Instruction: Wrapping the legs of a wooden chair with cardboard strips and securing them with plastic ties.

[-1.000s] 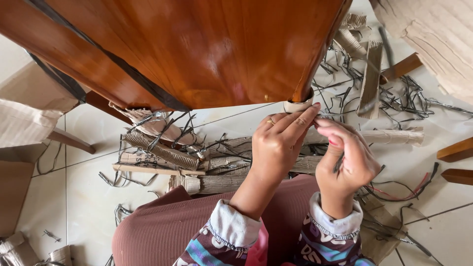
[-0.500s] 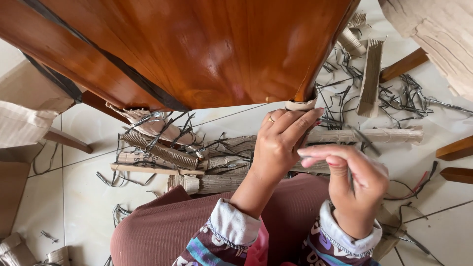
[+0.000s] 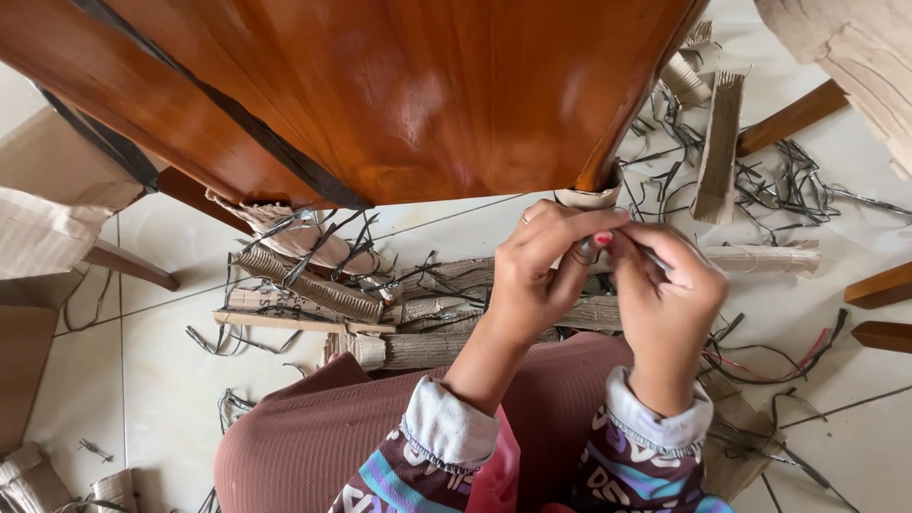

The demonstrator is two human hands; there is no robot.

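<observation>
Both hands (image 3: 608, 275) pinch, perhaps, thin strap at cardboard-wrapped wooden leg (image 3: 591, 195); cardboard scraps (image 3: 313, 285) litter floor.

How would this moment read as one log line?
left hand: pinching strap by panel corner | right hand: meeting it, fingertips together | floor: cardboard strips, cut straps

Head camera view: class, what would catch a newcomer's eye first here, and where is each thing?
A large glossy brown wooden panel fills the top. Just below its lower right corner, the left hand and right hand meet, pinching something small. Corrugated cardboard scraps and dark straps litter the pale tiled floor around them.
</observation>
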